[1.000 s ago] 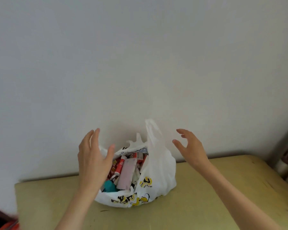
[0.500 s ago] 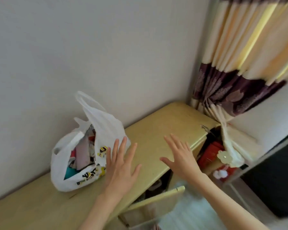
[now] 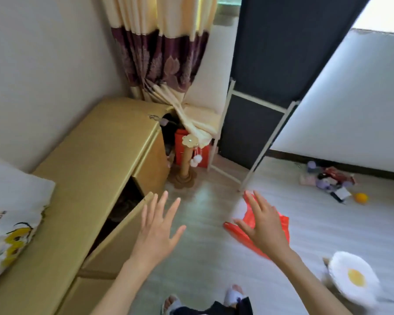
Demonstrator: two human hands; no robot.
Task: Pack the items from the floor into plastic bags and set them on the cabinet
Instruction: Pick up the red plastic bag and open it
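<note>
A white plastic bag (image 3: 11, 214) with yellow and black print sits on the yellow cabinet (image 3: 93, 160) at the far left, partly cut off by the frame edge. My left hand (image 3: 157, 230) hovers with its fingers spread, holding nothing, in front of the cabinet. My right hand (image 3: 263, 223) is also spread and empty, held in the air above a red plastic bag (image 3: 283, 226) that lies on the floor. A pile of small items (image 3: 328, 180) and an orange ball (image 3: 361, 198) lie on the floor at the far right.
One cabinet door (image 3: 121, 228) hangs ajar toward me. A curtain (image 3: 162, 51) and a red box (image 3: 184, 151) fill the corner. A dark framed wardrobe (image 3: 259, 123) stands behind. A fried-egg cushion (image 3: 353, 278) lies at lower right. My slippered feet (image 3: 203, 298) show at the bottom.
My view has swung right and down, from the white bag on the cabinet to the floor. Both hands have left the bag and stay spread and empty.
</note>
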